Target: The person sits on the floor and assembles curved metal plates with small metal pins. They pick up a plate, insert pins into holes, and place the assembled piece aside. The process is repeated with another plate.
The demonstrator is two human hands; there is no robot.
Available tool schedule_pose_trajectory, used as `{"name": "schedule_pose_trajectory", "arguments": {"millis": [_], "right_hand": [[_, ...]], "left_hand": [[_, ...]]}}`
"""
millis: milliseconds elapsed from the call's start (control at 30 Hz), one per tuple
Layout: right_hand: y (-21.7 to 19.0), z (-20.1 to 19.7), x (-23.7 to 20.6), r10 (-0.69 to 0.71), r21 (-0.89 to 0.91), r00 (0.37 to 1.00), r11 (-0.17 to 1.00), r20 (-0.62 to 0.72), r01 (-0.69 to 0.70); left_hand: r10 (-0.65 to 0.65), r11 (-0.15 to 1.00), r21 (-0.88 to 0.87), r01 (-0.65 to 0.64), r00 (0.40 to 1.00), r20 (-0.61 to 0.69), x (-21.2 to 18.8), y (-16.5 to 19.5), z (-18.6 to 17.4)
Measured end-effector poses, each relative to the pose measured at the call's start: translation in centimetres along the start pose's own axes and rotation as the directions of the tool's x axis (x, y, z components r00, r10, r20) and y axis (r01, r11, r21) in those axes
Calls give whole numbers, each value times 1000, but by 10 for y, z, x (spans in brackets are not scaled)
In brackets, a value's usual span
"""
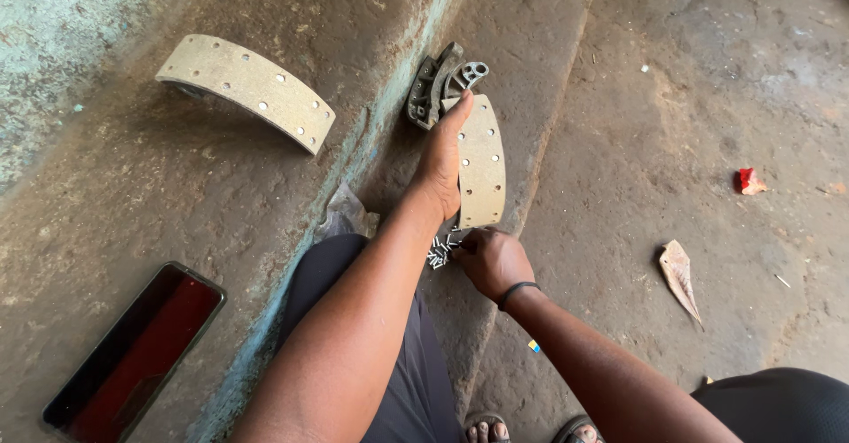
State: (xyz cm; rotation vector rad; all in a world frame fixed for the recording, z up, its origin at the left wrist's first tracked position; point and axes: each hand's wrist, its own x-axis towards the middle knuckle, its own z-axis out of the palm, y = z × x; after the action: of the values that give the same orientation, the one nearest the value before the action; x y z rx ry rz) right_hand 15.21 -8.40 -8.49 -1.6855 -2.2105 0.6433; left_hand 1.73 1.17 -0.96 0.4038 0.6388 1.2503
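My left hand [440, 162] rests flat along a curved tan brake lining [482, 164] that sits on a dark metal brake shoe [435, 80], standing on a concrete step. My right hand [491, 257], with a black band on its wrist, is curled at the lining's near end, fingers pinched over a small pile of short metal rivets [439, 250]. Whether a rivet is between the fingers is hidden.
A second curved brake lining [248, 85] with rivet holes lies on the upper ledge at the left. A dark phone [137, 355] lies near the lower left. A crumpled plastic bag [345, 213] sits by my knee. On the dirt floor lie a dry leaf [681, 275] and a red scrap [750, 180].
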Motion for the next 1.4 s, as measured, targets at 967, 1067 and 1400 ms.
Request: {"name": "schedule_pose_trajectory", "arguments": {"millis": [967, 1067, 1400], "right_hand": [[-47, -124, 31, 182, 575, 930, 817, -318, 37], [-46, -123, 32, 216, 635, 934, 773, -284, 15], [-37, -115, 33, 205, 677, 930, 734, -304, 59]], "left_hand": [[13, 998, -57, -13, 1000, 6, -5, 5, -1], [28, 997, -72, -25, 999, 37, -5, 2, -2], [45, 989, -141, -40, 998, 32, 2, 3, -10]]}}
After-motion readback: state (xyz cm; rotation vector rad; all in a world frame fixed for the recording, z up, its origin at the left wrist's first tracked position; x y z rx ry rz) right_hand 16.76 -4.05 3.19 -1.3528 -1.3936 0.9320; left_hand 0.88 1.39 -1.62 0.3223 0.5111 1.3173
